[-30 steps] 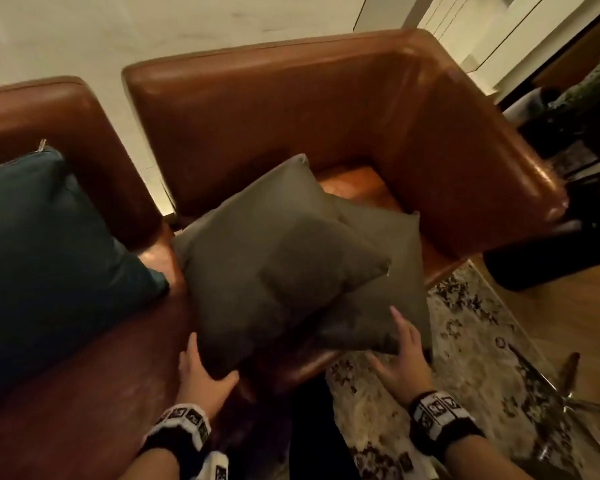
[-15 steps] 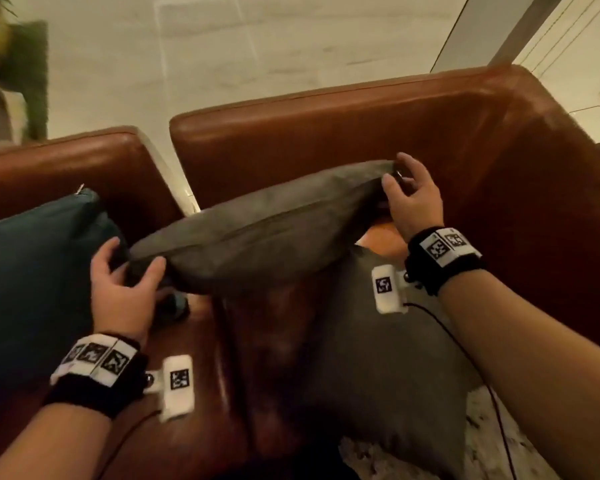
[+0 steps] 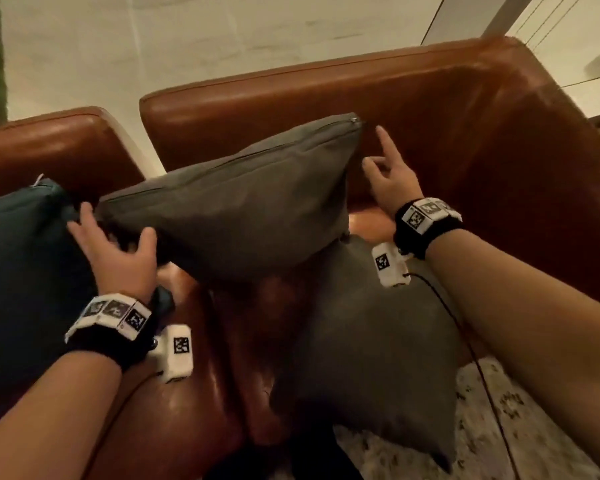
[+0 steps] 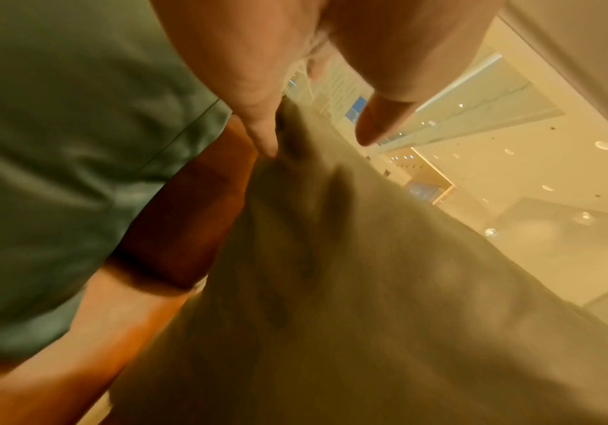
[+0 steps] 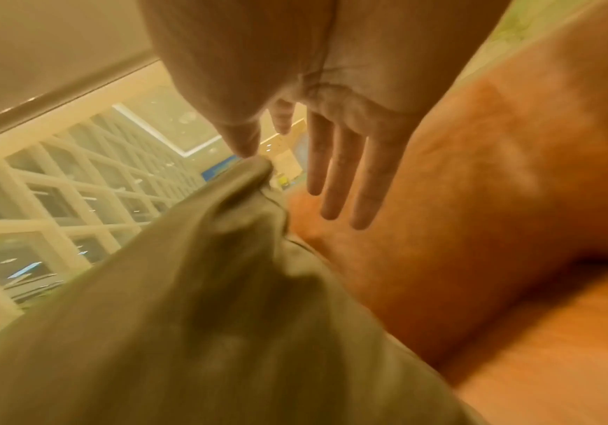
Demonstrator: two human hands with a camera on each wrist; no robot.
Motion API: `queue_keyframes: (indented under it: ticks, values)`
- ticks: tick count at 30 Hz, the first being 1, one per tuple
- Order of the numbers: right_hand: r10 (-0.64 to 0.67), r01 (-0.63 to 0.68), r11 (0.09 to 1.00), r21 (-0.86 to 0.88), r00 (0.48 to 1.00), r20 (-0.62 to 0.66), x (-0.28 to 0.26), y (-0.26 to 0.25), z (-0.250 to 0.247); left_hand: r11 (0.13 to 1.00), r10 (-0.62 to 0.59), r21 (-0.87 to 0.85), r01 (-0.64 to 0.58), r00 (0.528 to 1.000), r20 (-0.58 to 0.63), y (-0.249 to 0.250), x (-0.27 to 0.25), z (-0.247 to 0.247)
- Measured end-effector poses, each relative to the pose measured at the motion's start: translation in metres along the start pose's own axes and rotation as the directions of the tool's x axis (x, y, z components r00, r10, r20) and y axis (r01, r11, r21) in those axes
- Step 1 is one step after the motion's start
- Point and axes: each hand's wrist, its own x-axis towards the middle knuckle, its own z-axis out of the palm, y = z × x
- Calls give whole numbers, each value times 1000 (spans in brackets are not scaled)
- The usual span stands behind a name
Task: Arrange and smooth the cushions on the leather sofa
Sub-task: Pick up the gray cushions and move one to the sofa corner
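Right now the upper grey cushion [image 3: 243, 209] leans against the sofa backrest [image 3: 326, 98], its zippered long edge running from low beside the teal cushion [image 3: 21, 265] up toward the backrest's right. At the low corner the left hand [image 3: 118, 254] has thumb and fingers spread, touching but not clamped. Just beside the high corner, the right hand [image 3: 392, 181] holds nothing, fingers splayed. A second grey cushion [image 3: 371, 341] lies flat in front of the backrest, probably next.
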Motion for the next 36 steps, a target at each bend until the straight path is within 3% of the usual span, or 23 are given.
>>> queue_keyframes:
  ticks: [3,4,6,7,8,9,10,12,13,16,17,20,22,24,27,28,30,34,35,36]
  values:
    - [227,-234,971,-51,967,-118,-66,82,-17,985,-66,-161,64,998,-8,-29,-60,4]
    - [351,-366,928,-66,921,-169,-94,114,-22,984,-118,-138,115,993,-9,-37,-81,9]
    - [588,-624,774,-109,772,-241,-154,166,-22,965,-258,-27,260,964,58,-53,-123,23]
    - [667,-712,691,-123,694,-272,-184,182,-16,945,-326,57,321,928,182,-63,-145,33]
    - [702,-755,645,-120,648,-295,-210,191,-5,925,-378,168,340,860,343,-76,-163,42]
    - [703,-756,645,-113,645,-298,-233,193,10,909,-410,286,301,762,502,-88,-179,51]
    - [676,-726,676,-127,679,-284,-252,188,28,897,-429,379,229,660,616,-97,-190,60]
    - [598,-643,724,-249,766,-237,-275,173,63,868,-477,470,160,527,703,-110,-197,81]
    - [576,-616,724,-311,788,-218,-279,164,78,851,-513,491,186,493,702,-111,-197,93]
    - [589,-611,728,-311,790,-172,-281,140,85,838,-532,517,178,484,695,-99,-194,123]
    - [561,-578,757,-303,814,-151,-287,136,82,854,-505,496,156,470,723,-92,-195,132]
    - [398,-386,845,-371,916,-47,-326,119,71,912,-411,373,172,348,843,-60,-207,149]
    - [377,-349,840,-415,926,-16,-349,107,73,933,-359,335,133,273,893,-37,-218,159]
    - [400,-399,827,-397,913,-83,-354,101,75,945,-322,302,128,201,925,-16,-230,169]
    - [373,-453,834,-316,884,-283,-328,105,49,958,-229,208,198,88,969,10,-240,185]
    - [350,-448,853,-268,872,-342,-318,109,34,962,-203,183,202,84,976,16,-237,191]
    - [328,-424,894,-147,841,-431,-297,114,1,985,-140,122,125,148,979,24,-219,206]
    - [349,-407,914,-2,787,-509,-248,113,-68,986,-108,150,-68,423,900,46,-160,235]
    - [333,-377,926,30,776,-536,-234,114,-86,980,-105,170,-103,461,881,52,-148,244]
    - [306,-327,943,71,759,-575,-220,114,-103,972,-92,183,-150,470,878,59,-138,255]
